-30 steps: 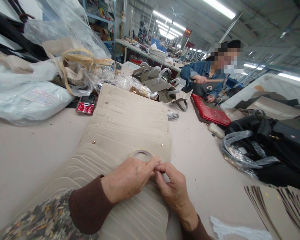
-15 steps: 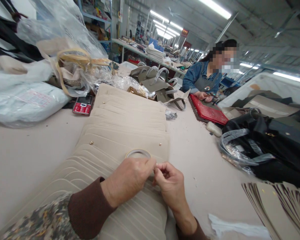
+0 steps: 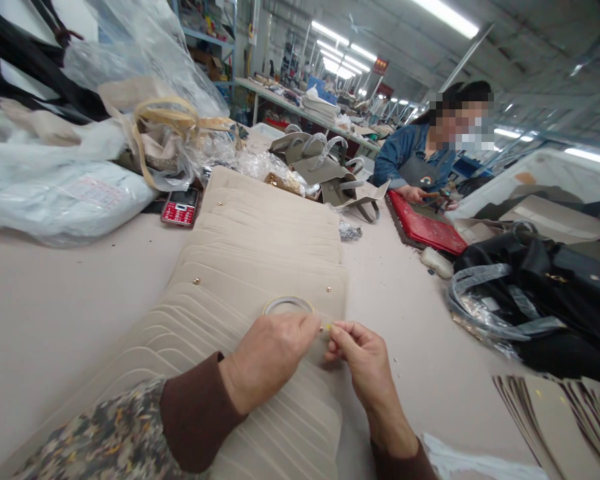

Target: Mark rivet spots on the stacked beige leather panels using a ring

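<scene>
My left hand [image 3: 273,357] and my right hand [image 3: 365,363] meet over a long overlapping row of beige leather panels [image 3: 260,267] laid on the table. Both pinch with thumb and forefinger at a tiny gold stud [image 3: 329,327] between the fingertips. A roll of tape [image 3: 287,305] lies on the panels just beyond my left fingers. Small gold studs [image 3: 197,281] sit on the topmost panel.
A red phone [image 3: 181,207] lies left of the panels, below plastic bags [image 3: 65,193]. Grey bags [image 3: 325,170] stand at the far end. A co-worker [image 3: 420,160] works at a red mat [image 3: 425,230]. Black bags [image 3: 545,300] lie right; card pieces [image 3: 560,420] at near right.
My hands stayed together over the panels, my right fingers now pinching closer to the left thumb. The co-worker lowered the hammer arm to the red mat. The view shifted slightly.
</scene>
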A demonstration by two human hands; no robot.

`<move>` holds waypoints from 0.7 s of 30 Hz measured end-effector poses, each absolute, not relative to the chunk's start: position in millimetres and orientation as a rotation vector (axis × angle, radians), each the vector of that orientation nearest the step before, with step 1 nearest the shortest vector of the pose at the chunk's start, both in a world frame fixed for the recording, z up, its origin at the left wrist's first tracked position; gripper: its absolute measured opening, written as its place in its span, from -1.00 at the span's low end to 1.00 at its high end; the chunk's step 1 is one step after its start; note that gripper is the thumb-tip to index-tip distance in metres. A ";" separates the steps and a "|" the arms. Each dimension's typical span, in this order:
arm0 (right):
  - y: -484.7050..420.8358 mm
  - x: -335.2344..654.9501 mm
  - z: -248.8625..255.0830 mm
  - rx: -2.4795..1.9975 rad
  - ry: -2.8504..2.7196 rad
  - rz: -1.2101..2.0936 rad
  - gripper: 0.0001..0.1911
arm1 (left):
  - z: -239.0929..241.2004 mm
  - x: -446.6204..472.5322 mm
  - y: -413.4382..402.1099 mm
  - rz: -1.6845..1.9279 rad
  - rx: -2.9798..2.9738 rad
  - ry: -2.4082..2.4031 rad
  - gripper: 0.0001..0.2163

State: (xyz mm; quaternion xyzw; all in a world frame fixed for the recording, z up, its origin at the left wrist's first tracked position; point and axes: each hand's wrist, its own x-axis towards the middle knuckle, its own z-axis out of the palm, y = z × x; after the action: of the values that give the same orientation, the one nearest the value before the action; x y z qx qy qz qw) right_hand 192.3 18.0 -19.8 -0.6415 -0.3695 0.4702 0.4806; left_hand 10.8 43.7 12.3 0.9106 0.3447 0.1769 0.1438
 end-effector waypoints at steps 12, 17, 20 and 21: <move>20.3 184.1 -25.1 -1.827 -1.405 0.768 -0.69 | 2.3 12.8 49.5 0.065 2.570 1.212 -0.82; 24.2 181.6 -22.1 -1.838 -1.568 0.547 -0.80 | 1.2 13.1 48.3 0.061 2.589 1.211 -0.81; 22.1 185.3 -25.4 -1.878 -1.499 0.532 -0.77 | 4.2 12.2 49.4 0.052 2.580 1.210 -0.80; 20.3 187.6 -27.3 -1.884 -1.452 0.562 -0.74 | 5.4 11.8 49.9 0.048 2.577 1.209 -0.80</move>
State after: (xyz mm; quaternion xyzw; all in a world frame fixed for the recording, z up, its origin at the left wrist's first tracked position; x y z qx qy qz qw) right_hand 187.6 20.3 -27.3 -0.7245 -0.5584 0.2161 0.3415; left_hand 11.8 49.9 5.4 0.8954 0.4201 0.0168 0.1465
